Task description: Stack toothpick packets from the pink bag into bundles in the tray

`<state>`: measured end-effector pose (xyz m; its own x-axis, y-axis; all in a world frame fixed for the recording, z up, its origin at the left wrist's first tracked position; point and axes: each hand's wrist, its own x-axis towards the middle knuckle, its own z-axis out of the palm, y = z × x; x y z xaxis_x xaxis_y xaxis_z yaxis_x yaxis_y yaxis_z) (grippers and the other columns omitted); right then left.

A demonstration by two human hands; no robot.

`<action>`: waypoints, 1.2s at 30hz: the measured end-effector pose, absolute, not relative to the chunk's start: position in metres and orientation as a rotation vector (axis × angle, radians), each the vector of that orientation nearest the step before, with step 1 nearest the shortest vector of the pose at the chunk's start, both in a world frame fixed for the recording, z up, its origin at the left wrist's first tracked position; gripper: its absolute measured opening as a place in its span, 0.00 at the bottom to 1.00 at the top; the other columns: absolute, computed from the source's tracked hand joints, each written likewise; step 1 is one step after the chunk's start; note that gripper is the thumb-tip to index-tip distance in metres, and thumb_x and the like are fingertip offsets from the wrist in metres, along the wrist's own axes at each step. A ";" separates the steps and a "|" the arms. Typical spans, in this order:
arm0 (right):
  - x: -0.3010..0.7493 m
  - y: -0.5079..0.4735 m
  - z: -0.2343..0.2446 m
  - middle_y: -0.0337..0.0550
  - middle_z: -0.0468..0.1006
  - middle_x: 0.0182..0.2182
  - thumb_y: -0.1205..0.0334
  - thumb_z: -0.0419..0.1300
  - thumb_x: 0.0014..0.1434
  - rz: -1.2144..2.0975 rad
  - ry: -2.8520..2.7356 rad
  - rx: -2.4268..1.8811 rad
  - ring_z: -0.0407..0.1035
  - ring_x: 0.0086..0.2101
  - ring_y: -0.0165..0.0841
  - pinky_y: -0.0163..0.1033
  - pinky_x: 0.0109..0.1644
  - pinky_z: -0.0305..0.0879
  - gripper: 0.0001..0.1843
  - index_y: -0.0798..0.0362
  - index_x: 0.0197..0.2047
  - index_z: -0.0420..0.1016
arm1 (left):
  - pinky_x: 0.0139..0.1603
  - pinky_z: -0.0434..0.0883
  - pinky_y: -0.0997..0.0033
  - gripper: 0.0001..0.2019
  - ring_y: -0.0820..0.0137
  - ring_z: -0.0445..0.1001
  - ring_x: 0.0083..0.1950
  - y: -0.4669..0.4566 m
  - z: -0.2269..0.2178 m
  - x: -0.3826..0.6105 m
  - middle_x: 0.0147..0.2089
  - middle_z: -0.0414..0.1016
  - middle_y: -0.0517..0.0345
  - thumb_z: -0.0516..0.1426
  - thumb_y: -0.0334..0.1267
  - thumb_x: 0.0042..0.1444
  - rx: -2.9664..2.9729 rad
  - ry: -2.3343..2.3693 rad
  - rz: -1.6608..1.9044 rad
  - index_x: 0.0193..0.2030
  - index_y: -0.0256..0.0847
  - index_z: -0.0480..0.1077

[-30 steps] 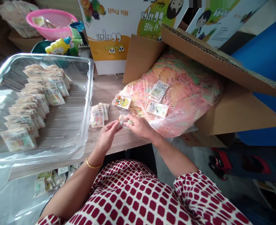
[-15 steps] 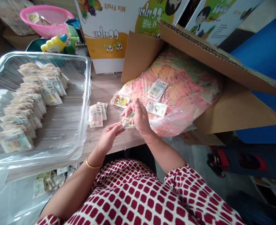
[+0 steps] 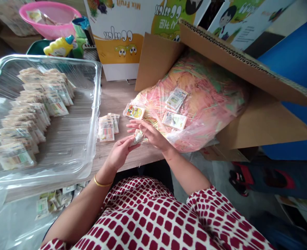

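Observation:
My left hand [image 3: 122,151] pinches a small clear packet [image 3: 138,137] over the table's front part. My right hand [image 3: 150,133] is beside the packet, its fingers stretched out and apart above it; whether its palm touches the packet I cannot tell. Just beyond my hands, a printed packet [image 3: 134,111] lies at the edge of a large clear bag [image 3: 195,100] full of thin pink, yellow and green sticks. Two more groups of flat packets [image 3: 174,119] rest on that bag. Left of my hands, a few filled packets [image 3: 106,128] lie overlapped on the table.
A clear plastic tray [image 3: 92,139] on the left holds rows of filled packets [image 3: 20,154]. An open cardboard box [image 3: 268,121] surrounds the stick bag, its flap jutting over it. Printed cartons [image 3: 119,66] stand behind. A pink basin [image 3: 51,29] and yellow bottle [image 3: 58,47] are at the back left.
My right hand has lowered, and its fingers have opened out from their curled pose over the packet. The left hand keeps its hold on the packet in about the same place.

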<state>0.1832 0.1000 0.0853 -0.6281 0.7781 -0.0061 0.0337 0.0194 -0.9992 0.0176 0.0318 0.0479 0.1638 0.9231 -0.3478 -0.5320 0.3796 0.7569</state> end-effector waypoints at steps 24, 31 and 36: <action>0.126 0.121 0.069 0.34 0.73 0.28 0.54 0.59 0.67 1.192 -2.138 -1.245 0.65 0.30 0.30 0.36 0.37 0.58 0.11 0.52 0.37 0.76 | 0.66 0.69 0.52 0.19 0.56 0.66 0.70 -0.019 0.028 -0.010 0.67 0.68 0.40 0.56 0.44 0.68 1.355 1.788 1.362 0.63 0.42 0.66; 0.059 0.130 0.047 0.44 0.81 0.42 0.59 0.62 0.68 1.101 -2.282 -1.252 0.72 0.42 0.34 0.36 0.48 0.63 0.09 0.54 0.47 0.76 | 0.77 0.46 0.39 0.32 0.49 0.43 0.81 -0.039 -0.005 -0.013 0.78 0.51 0.32 0.51 0.45 0.71 2.070 2.013 0.751 0.76 0.32 0.51; 0.105 0.144 0.063 0.47 0.80 0.46 0.60 0.55 0.71 0.668 -2.202 -1.377 0.72 0.44 0.35 0.37 0.50 0.63 0.09 0.52 0.43 0.76 | 0.76 0.45 0.37 0.38 0.44 0.44 0.80 -0.018 -0.010 -0.008 0.78 0.48 0.28 0.52 0.53 0.69 2.041 2.098 0.701 0.77 0.27 0.49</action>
